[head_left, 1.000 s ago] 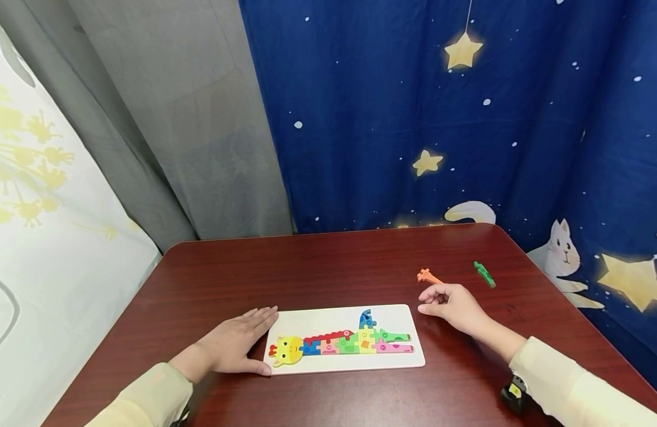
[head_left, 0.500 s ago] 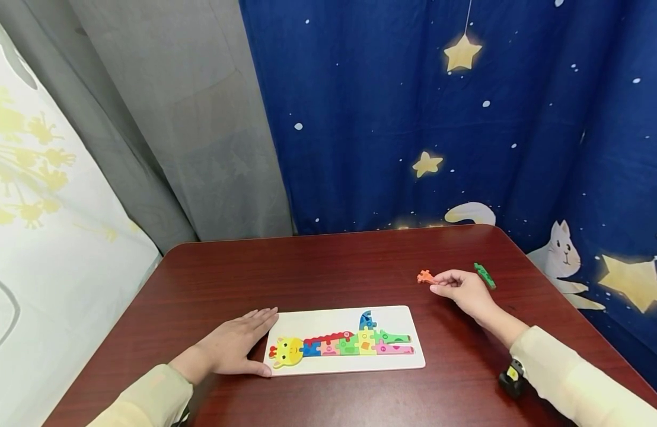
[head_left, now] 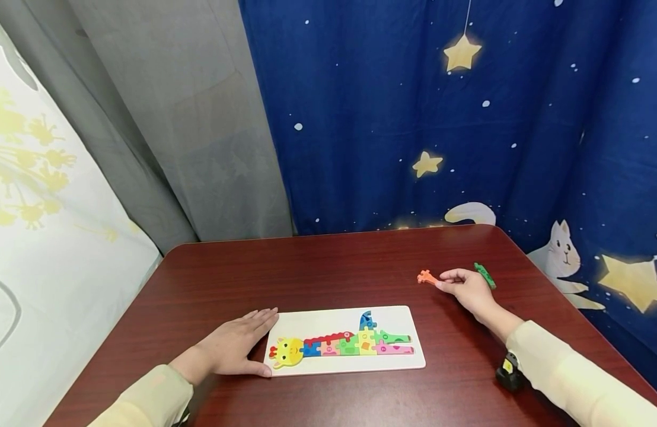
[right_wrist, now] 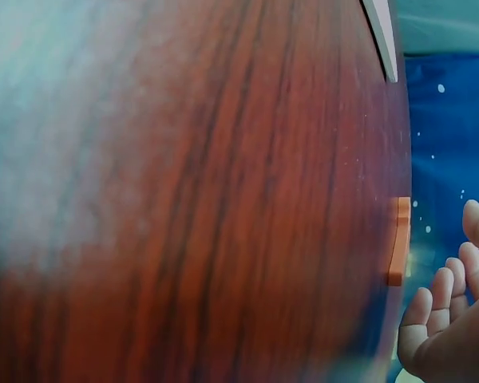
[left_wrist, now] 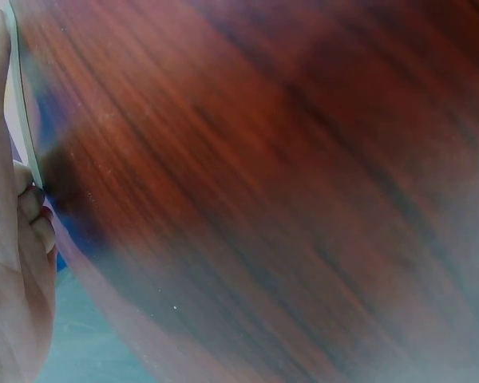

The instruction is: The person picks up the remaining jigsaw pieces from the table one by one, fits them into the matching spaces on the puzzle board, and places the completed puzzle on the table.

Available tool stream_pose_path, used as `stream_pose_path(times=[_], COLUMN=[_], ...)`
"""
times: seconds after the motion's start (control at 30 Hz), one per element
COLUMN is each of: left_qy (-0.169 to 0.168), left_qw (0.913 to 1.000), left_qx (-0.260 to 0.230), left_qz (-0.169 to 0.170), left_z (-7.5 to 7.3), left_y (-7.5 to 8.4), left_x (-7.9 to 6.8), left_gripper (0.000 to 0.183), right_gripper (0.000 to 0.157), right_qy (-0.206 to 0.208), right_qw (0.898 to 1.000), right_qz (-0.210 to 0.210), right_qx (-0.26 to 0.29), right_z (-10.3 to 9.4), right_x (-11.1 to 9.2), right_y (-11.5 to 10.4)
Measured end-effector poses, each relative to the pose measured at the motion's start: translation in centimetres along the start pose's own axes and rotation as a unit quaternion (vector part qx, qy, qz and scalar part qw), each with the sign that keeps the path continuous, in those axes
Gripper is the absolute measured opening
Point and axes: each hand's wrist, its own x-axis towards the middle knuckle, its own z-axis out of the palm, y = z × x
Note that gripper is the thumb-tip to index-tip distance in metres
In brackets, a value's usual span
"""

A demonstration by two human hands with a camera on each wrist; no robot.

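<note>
In the head view, my left hand (head_left: 242, 344) lies with straight fingers along the left end of a white puzzle board (head_left: 339, 318), thumb at its lower corner. The board bears a giraffe of joined coloured pieces with a yellow head (head_left: 287, 351), a blue piece (head_left: 366, 320) jutting up and two legs, green (head_left: 394, 337) and pink (head_left: 395, 350). An orange puzzle piece (head_left: 427, 277) lies behind the board, at the fingertips of my right hand (head_left: 469, 293). In the right wrist view thumb and fingers stand apart, the orange piece (right_wrist: 399, 243) beyond them on the table.
A green puzzle piece (head_left: 485, 275) lies just behind my right hand. Everything rests on a dark red wooden table (head_left: 307, 267) with rounded far corners. Past its far edge hang a blue starry curtain (head_left: 371, 118) and a grey one (head_left: 200, 118).
My right hand has moved back and to the right, first over the orange piece's right end, then slightly off it. The orange piece, the board and my left hand stay put.
</note>
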Motion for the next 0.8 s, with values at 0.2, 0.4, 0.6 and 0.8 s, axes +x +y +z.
stream_pose_path(times=[0.2,0.4,0.6,0.8], left_qy=[-0.001,-0.004,-0.009,-0.01], left_qw=[1.0,1.0,0.9999,0.9999], left_qx=[-0.004,-0.002,-0.005,-0.005], left_qz=[-0.004,-0.005,-0.006,-0.005], left_z=[-0.1,-0.1,-0.2,-0.2], left_y=[0.2,0.3,0.4,0.4], left_x=[-0.1,-0.1,-0.1,-0.1], left_gripper=[0.108,0.108,0.108,0.108], right_gripper=[0.037,0.039,0.038,0.039], right_qy=[-0.004,-0.011,-0.016,-0.035], right_qw=[1.0,0.999,0.999,0.998], right_qz=[0.03,0.036,0.031,0.039], right_qx=[0.002,-0.001,-0.015,-0.024], right_z=[0.0,0.1,0.2,0.3], right_x=[0.4,0.7,1.1,1.3], right_y=[0.5,0.8,1.2,1.4])
